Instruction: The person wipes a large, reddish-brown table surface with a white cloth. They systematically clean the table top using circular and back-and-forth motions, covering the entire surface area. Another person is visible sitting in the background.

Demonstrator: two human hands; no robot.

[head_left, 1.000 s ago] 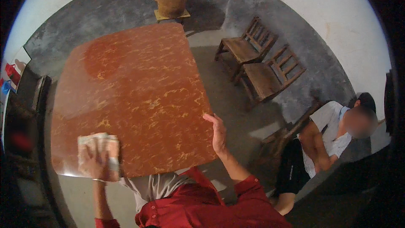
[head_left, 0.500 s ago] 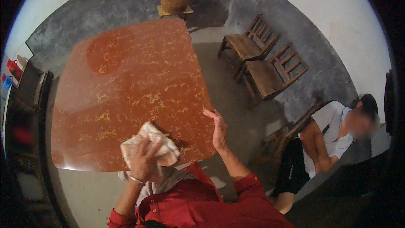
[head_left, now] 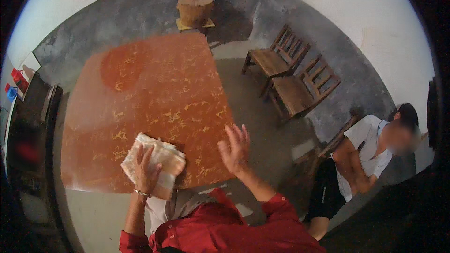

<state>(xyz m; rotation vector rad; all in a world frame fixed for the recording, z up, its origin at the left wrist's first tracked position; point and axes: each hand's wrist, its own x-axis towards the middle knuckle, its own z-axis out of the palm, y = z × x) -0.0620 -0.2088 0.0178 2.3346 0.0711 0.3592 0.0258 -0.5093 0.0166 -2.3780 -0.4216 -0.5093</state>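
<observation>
Left hand (head_left: pixel 146 168) flat on cloth (head_left: pixel 154 163), covering part of it, right hand (head_left: pixel 236 147) spread wide, empty, at surface (head_left: pixel 150 98) edge, near corner hidden

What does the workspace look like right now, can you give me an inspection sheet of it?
Surface: square reddish-brown table with yellow flecks, top otherwise bare.
Job's things: folded cream cloth flat on the table near its front edge.
Clutter: nothing seen on the table.
Hands: left hand pressed on the cloth; right hand open, fingers spread, at the table's right corner.
Cables: nothing seen.
Surroundings: two wooden slatted chairs, seated person in white shirt, round wooden stump.
</observation>
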